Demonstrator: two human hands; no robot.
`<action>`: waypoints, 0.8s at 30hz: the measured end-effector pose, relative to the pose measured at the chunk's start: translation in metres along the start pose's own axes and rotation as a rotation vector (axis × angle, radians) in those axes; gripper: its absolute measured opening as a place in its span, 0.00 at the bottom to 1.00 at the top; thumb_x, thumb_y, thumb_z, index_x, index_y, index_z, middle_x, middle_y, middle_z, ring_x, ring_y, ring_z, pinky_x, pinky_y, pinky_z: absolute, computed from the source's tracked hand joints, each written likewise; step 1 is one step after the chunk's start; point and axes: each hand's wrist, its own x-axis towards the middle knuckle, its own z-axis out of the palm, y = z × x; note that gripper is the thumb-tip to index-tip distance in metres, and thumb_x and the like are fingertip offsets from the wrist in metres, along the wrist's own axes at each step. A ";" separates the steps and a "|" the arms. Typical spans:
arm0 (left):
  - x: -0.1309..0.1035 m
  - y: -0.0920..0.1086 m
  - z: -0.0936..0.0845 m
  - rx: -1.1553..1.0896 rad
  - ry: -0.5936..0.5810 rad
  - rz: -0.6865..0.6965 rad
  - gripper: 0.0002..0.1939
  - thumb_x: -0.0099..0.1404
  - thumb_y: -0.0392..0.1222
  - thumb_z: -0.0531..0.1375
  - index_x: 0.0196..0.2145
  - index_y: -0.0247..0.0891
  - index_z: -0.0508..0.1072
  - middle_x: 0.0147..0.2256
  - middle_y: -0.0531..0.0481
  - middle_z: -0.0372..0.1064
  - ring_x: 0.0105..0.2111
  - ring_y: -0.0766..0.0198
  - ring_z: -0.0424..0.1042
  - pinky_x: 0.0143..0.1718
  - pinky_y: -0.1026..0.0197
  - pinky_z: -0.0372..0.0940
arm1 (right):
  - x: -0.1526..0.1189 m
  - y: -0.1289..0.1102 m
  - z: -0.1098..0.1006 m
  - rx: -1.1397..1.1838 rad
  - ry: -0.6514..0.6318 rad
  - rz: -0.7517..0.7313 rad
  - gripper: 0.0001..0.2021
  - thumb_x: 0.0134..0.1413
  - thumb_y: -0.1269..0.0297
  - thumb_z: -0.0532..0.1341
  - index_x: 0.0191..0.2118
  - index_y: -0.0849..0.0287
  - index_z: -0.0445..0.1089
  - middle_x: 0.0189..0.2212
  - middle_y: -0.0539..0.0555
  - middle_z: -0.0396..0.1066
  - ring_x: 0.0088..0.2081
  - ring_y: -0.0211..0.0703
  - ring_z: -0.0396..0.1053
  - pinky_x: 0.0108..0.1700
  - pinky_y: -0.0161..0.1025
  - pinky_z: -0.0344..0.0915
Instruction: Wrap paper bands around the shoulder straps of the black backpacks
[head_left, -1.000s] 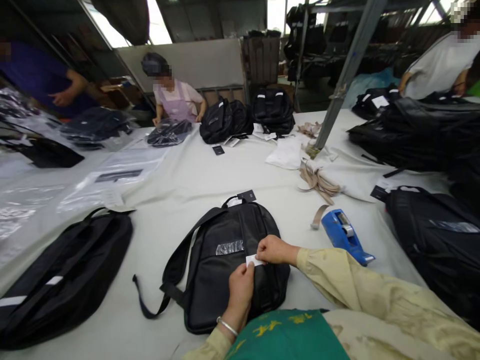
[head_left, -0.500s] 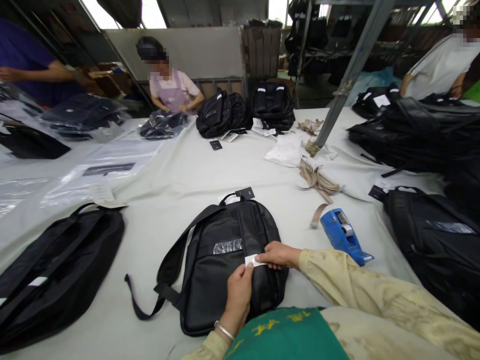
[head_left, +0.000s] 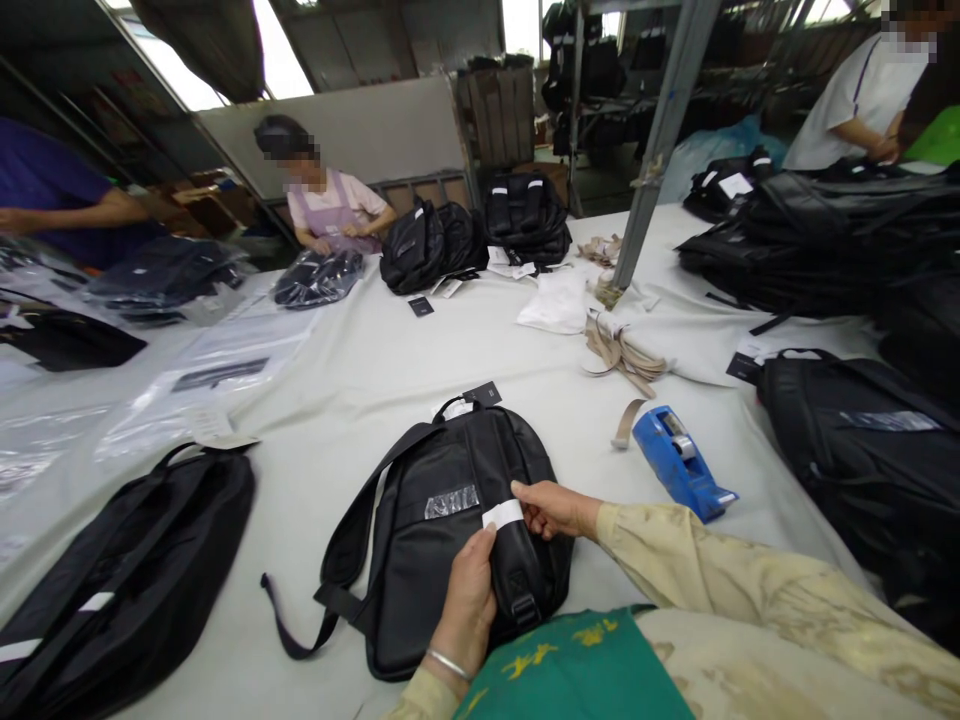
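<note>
A black backpack (head_left: 427, 560) lies on the table in front of me, its strap side up. A white paper band (head_left: 502, 515) runs across one padded shoulder strap (head_left: 504, 560). My left hand (head_left: 471, 585) is closed on the strap's left edge, its thumb at the band's left end and its fingers mostly hidden. At the other edge, my right hand (head_left: 553, 508) pinches the strap beside the band's right end, fingers curled under. The second shoulder strap (head_left: 346, 540) trails off to the left, its webbing end loose.
A blue tape dispenser (head_left: 679, 460) stands to the right, below a bundle of beige strips (head_left: 619, 352). Another black backpack (head_left: 142, 590) lies left, with piled backpacks (head_left: 832, 240) at right. A metal post (head_left: 660, 150) rises from the table. Co-workers, one in a lilac apron (head_left: 345, 205), stand across.
The white band now shows wider across the strap. My right thumb has moved off it, up to the strap's edge. The strap's lower buckle has come into sight. The whole view has tilted slightly.
</note>
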 end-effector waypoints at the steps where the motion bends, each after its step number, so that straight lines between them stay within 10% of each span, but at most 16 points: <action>1: 0.000 0.001 0.001 0.001 -0.010 0.018 0.19 0.45 0.46 0.71 0.32 0.31 0.77 0.30 0.44 0.77 0.32 0.57 0.76 0.39 0.56 0.69 | 0.000 -0.003 0.003 -0.109 0.073 0.017 0.25 0.51 0.39 0.59 0.27 0.62 0.65 0.16 0.46 0.61 0.16 0.32 0.57 0.16 0.30 0.51; 10: 0.011 0.026 0.023 0.415 -0.093 0.056 0.29 0.57 0.63 0.59 0.35 0.28 0.76 0.29 0.38 0.76 0.31 0.54 0.75 0.34 0.55 0.69 | 0.006 -0.015 0.020 -0.479 0.288 -0.182 0.19 0.59 0.51 0.58 0.33 0.67 0.70 0.25 0.52 0.69 0.24 0.34 0.64 0.24 0.31 0.57; 17: 0.018 0.031 0.024 0.740 -0.028 0.252 0.18 0.57 0.54 0.61 0.26 0.34 0.76 0.29 0.42 0.76 0.36 0.52 0.73 0.39 0.56 0.65 | 0.008 -0.014 -0.005 -0.720 0.359 -0.232 0.19 0.56 0.51 0.61 0.27 0.65 0.71 0.30 0.60 0.73 0.37 0.45 0.68 0.38 0.35 0.60; 21: -0.019 0.039 -0.028 0.900 0.034 0.373 0.12 0.58 0.50 0.60 0.30 0.39 0.76 0.32 0.43 0.75 0.39 0.51 0.73 0.47 0.54 0.63 | -0.011 0.009 -0.041 -0.769 0.451 -0.173 0.17 0.63 0.56 0.55 0.32 0.64 0.72 0.36 0.64 0.74 0.44 0.49 0.68 0.47 0.40 0.59; 24: -0.042 0.036 -0.096 1.115 0.444 0.637 0.16 0.61 0.50 0.55 0.41 0.38 0.74 0.41 0.39 0.73 0.45 0.49 0.71 0.52 0.52 0.60 | -0.028 0.033 -0.055 -0.748 0.542 -0.111 0.20 0.65 0.55 0.49 0.42 0.67 0.71 0.41 0.67 0.73 0.45 0.50 0.69 0.47 0.44 0.62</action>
